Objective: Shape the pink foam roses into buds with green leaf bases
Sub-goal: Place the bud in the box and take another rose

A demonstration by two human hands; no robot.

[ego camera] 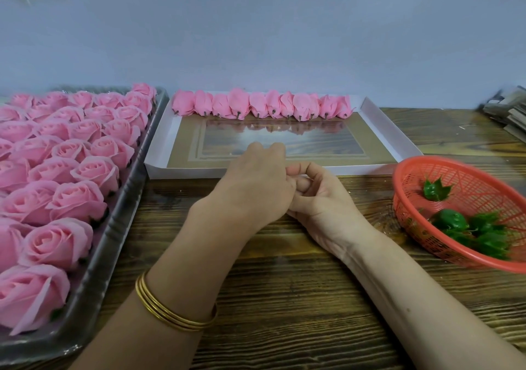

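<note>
Several open pink foam roses (76,198) fill a clear plastic tray (113,241) on the left. A row of several pink buds (264,106) lies along the far edge of a shallow white box (159,147). Green leaf bases (481,230) lie in a red mesh basket (469,176) on the right. My left hand (256,187) and my right hand (321,198) meet at the table's middle, just before the box. Both have curled fingers. The left fingertips touch the right hand's fingers. No rose or leaf shows between them.
A stack of flat grey items (509,113) lies at the far right by the wall. The wooden table (284,298) shows bare wood in front of my hands. Gold bangles (173,310) ring my left wrist.
</note>
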